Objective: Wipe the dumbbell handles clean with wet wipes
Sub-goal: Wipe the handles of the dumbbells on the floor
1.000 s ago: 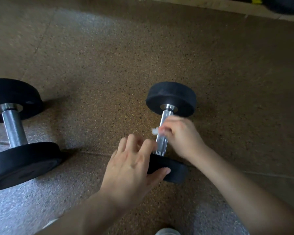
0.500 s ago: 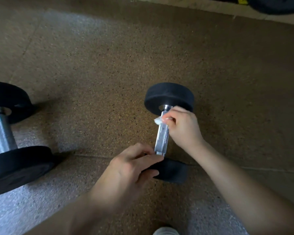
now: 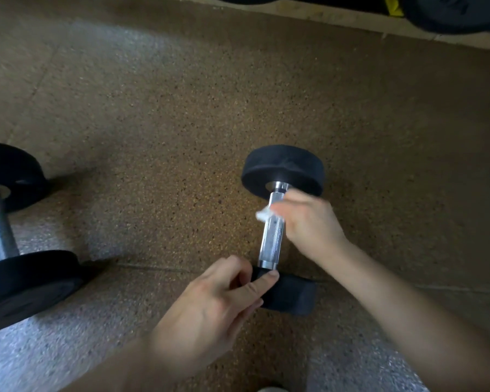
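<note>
Speckled brown gym floor (image 3: 181,123), a small dumbbell (image 3: 272,236) lying at centre. The right hand (image 3: 311,222) fingers (image 3: 287,206) clamp a white wet wipe (image 3: 262,215) around its chrome handle (image 3: 270,248) at the far part; the left hand (image 3: 218,301) fingers (image 3: 266,280) curl on its near black end

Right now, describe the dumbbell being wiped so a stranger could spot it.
On the speckled brown gym floor lie two black-headed dumbbells. Take the small dumbbell near the middle, not the large dumbbell at the left edge. It alone has hands on it: the right hand presses a white wet wipe to its chrome handle, the left hand holds its near head.
</note>
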Demonstrator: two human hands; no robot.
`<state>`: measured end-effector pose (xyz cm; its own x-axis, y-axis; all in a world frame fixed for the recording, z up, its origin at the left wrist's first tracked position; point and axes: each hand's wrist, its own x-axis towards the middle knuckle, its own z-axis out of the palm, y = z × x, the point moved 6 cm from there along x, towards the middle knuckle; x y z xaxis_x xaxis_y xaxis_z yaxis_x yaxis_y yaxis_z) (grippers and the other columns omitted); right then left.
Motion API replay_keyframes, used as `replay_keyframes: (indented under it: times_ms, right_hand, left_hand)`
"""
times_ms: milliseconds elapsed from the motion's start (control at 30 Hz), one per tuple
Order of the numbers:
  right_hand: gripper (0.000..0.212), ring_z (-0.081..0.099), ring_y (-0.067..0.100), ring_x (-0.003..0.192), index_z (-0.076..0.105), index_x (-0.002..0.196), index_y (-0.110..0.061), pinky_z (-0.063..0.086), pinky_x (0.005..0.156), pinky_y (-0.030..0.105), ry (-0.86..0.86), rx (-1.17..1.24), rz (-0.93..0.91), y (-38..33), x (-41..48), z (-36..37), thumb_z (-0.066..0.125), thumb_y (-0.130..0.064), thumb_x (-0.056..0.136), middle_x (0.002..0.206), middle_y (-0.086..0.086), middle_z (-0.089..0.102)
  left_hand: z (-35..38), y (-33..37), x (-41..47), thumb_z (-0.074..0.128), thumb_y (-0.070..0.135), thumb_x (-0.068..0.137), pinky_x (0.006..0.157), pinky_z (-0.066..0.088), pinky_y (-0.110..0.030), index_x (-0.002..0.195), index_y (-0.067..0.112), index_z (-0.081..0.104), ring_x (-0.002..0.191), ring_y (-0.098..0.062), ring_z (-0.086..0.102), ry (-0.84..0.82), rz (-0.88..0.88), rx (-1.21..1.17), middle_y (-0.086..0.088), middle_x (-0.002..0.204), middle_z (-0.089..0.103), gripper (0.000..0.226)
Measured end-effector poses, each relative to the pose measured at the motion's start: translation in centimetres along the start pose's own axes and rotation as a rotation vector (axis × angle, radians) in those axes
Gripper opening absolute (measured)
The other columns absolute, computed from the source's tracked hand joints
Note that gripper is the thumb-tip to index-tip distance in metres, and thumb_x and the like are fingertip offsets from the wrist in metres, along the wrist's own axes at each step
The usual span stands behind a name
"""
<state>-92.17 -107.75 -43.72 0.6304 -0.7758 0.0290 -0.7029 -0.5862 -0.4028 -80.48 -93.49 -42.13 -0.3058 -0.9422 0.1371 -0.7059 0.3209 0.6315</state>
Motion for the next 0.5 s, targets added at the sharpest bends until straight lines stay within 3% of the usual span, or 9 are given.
replay_keyframes:
  times_ms: [100,233,300,400,500]
  right_hand:
    - [0.024,0.064,0.025,0.065,0.075,0.091,-0.013,0.046,0.054,0.028,0.114,-0.044,0.115,1.0,1.2,-0.3,0.071,0.004,0.074,0.084,0.005,0.063]
    - [0.014,0.064,0.012,0.084,0.075,0.096,-0.013,0.055,0.074,0.032,-0.12,0.147,0.017,-1.3,-3.0,0.1,0.067,-0.007,0.086,0.094,-0.004,0.067]
    - [0.013,0.065,0.015,0.08,0.076,0.092,-0.012,0.056,0.07,0.035,-0.12,0.096,-0.013,-0.5,-1.6,0.0,0.068,-0.005,0.084,0.091,-0.002,0.067]
    - [0.02,0.065,0.028,0.066,0.075,0.083,-0.01,0.05,0.055,0.031,0.054,-0.01,0.064,1.3,1.4,-0.7,0.072,0.005,0.071,0.085,0.005,0.066]
    - [0.015,0.063,0.018,0.074,0.076,0.087,-0.011,0.05,0.064,0.03,-0.003,0.063,0.094,0.7,-1.0,-0.3,0.068,0.0,0.081,0.088,0.0,0.064]
  left_hand:
    - [-0.1,-0.1,0.4,0.05,0.034,0.097,0.071,0.046,-0.022,0.133,0.028,0.057,0.083,-0.01,0.051,-0.023,0.022,0.001,0.002,0.099,0.05,0.037]
    - [-0.3,-0.7,0.5,0.047,0.048,0.097,0.061,0.045,-0.021,0.132,0.041,0.055,0.078,-0.001,0.04,-0.06,-0.016,-0.012,0.008,0.094,0.041,0.037]
    - [0.0,-0.5,0.6,0.046,0.048,0.097,0.061,0.043,-0.019,0.132,0.041,0.055,0.078,0.0,0.037,-0.069,0.002,0.017,0.008,0.092,0.04,0.037]
    - [0.3,0.2,0.9,0.047,0.045,0.097,0.062,0.044,-0.022,0.132,0.039,0.056,0.078,-0.003,0.038,-0.069,0.026,0.021,0.008,0.09,0.04,0.036]
    - [0.8,1.1,1.3,0.047,0.04,0.096,0.059,0.049,-0.032,0.133,0.039,0.053,0.074,-0.011,0.044,-0.066,0.032,0.025,0.006,0.088,0.041,0.037]
